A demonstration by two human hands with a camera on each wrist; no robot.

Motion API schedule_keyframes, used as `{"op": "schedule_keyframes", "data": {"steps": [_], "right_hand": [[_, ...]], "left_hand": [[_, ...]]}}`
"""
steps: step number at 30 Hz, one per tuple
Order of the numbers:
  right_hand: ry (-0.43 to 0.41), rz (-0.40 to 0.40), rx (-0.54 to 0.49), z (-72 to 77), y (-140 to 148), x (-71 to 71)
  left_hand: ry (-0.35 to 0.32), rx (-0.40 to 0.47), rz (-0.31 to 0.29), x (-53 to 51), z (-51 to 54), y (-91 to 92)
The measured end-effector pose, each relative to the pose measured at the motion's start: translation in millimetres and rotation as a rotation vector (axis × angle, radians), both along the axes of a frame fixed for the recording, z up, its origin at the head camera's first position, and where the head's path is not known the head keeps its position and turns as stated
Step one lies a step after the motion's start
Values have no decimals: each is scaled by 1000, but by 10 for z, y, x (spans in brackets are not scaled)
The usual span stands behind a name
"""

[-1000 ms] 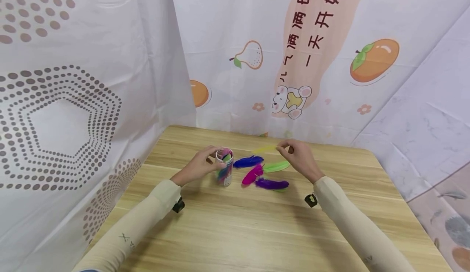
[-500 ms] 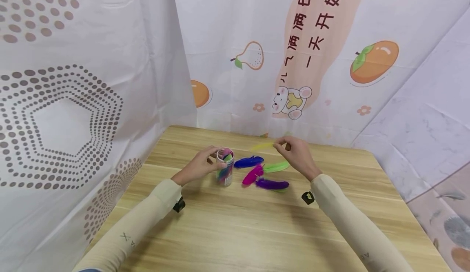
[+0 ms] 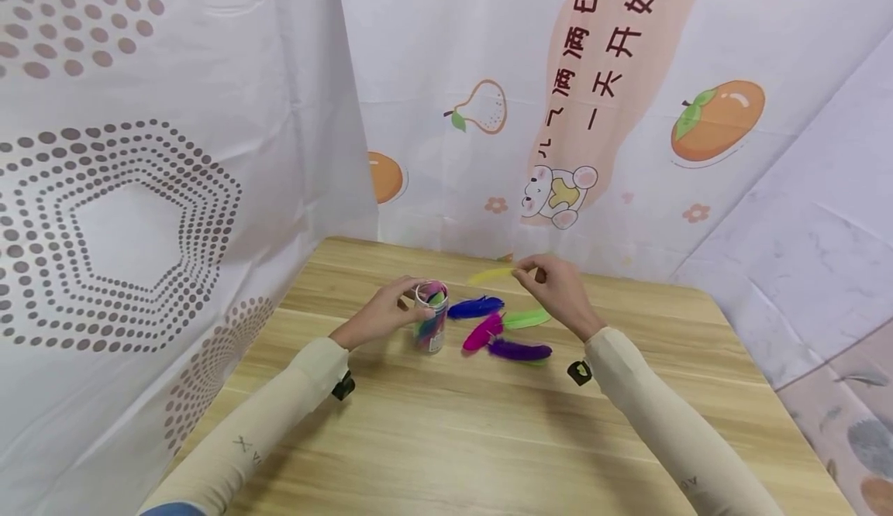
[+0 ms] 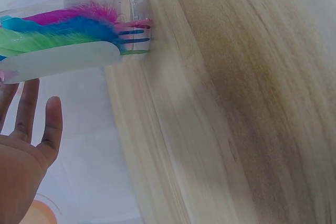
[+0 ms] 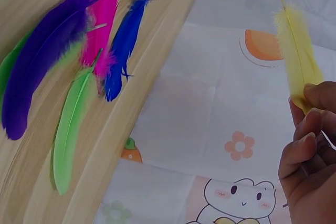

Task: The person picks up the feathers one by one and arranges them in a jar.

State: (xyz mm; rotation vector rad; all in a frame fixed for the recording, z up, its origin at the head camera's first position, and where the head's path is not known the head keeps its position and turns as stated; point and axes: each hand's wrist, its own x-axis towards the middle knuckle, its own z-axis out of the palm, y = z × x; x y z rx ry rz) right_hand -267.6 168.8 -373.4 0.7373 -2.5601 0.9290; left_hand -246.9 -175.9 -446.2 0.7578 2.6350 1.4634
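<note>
Across the wooden table (image 3: 446, 438), both hands are occupied. The left hand (image 3: 380, 316) is curved around the upper part of the clear container (image 3: 434, 339), which stands upright with feathers inside. The head view shows its thumb and fingers at both sides of the rim; the left wrist view gives only part of the fingers. The right hand (image 3: 556, 290) keeps thumb and index finger together, pinching the yellow feather (image 5: 300, 51) above the table; in the right wrist view its quill points away from the hand.

Beside the container lie the purple feather (image 5: 39, 66), the pink feather (image 5: 107, 14), the light green feather (image 5: 72, 129) and the blue feather (image 5: 126, 45). The right wrist view also reveals clearly another green feather (image 5: 10, 61) beneath the purple one. Smallest, thin quills (image 4: 134, 40) near the container's base are visible in the left wrist view.
</note>
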Motion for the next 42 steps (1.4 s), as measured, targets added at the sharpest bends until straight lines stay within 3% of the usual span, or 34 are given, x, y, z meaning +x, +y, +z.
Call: {"op": "schedule_keyframes", "data": {"steps": [18,31,42], "right_hand": [[56,53,-57,-8,-203,-30],[164,117,-32,-35,-418,-20],[198,179,-11,-31,-628,4]], "left_hand": [[-11,2,5,13,13,20],[17,2,-3,-11,-6,22],[12,-8,1,-9,1,7]]}}
